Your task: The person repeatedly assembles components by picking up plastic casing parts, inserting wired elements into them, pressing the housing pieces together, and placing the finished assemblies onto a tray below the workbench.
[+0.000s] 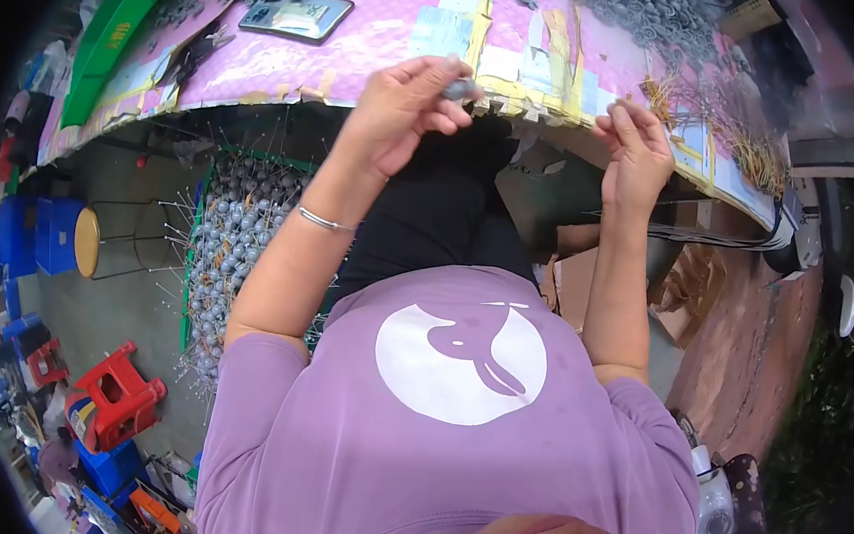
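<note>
My left hand (399, 109) is raised at the front edge of the pink-covered table (383, 58), thumb and fingers closed on a small grey rounded piece (458, 89). The piece is partly hidden by the fingers. To the right, my right hand (639, 158) is held up near the same edge with its thumb and fingertips pinched together. Whatever it holds, if anything, is too small to make out. Beyond both hands, many small grey rosette-like pieces (657, 19) are heaped along the far side of the table.
A phone (296, 17) lies on the table, left of centre. Thin tan strands (757, 157) lie at the right end. Below left stands a green-rimmed container of grey balls on wire stems (240, 222). A round stool (88, 238) and a red stool (118, 395) are on the floor.
</note>
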### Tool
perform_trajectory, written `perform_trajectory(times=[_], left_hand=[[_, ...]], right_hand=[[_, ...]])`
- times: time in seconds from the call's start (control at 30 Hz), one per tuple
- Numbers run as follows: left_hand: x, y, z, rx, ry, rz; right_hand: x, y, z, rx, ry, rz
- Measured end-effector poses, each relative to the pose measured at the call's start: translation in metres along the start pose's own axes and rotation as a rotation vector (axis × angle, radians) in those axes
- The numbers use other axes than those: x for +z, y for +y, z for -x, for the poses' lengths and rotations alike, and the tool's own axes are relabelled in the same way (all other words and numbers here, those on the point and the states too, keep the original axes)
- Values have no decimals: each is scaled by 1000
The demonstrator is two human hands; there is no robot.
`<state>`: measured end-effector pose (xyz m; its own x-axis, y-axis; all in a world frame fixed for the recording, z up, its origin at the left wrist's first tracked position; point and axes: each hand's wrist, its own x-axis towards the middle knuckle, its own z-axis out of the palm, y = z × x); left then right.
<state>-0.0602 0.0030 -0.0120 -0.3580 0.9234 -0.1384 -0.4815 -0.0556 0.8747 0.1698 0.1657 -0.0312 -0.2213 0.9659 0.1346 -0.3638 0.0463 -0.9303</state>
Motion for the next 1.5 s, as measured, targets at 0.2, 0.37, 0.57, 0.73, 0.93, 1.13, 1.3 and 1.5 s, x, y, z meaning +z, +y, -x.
perform_trajectory(times=[0.2,0.37,0.57,0.73,0.93,1.13,1.3,1.5], left_hand=[[30,-19,13,-47,-141,243],[21,-26,15,-11,-88,-69],[38,-36,17,79,-62,-235],[42,-39,18,62,-109,-247],[47,-34,21,31,-82,-250],[48,-45,16,-17,-8,-379],[42,-41,14,-47,44,-286],[38,-36,15,-56,55,-181]], right_hand=[[27,-13,15,70,-334,15],[26,-18,33,242,-393,-90],[23,-26,52,459,-636,-110],[18,-24,51,458,-645,40],[15,-22,49,428,-635,191],[14,-13,50,420,-606,253],[13,-7,53,376,-540,191],[17,-8,52,381,-553,209]])
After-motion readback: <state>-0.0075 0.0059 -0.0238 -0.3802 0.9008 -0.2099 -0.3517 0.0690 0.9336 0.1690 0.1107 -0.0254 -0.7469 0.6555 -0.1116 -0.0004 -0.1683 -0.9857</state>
